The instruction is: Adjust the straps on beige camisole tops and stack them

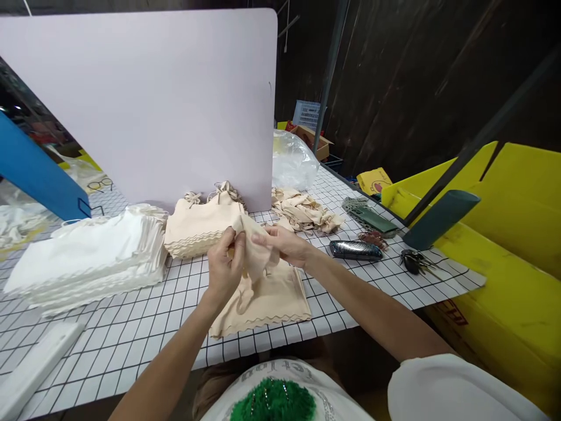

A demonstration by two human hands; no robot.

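Both my hands grip one beige cloth garment [252,242] with thin straps, raised a little above the table. My left hand [225,263] pinches its left edge between thumb and fingers. On its right side, my right hand [289,244] is closed on the fabric with the thumb on top. Under my hands a beige garment [280,304] with a wavy hem lies flat near the table's front edge. Just behind my left hand stands a stack of folded beige garments [197,225], straps bunched at its far end.
White garments [96,251] are stacked at left. Loose beige cloth pieces [304,210], a black glasses case [356,250] and keys [418,263] lie at right. A white panel [153,105] rises behind. Yellow bins [517,204] flank the table's right edge.
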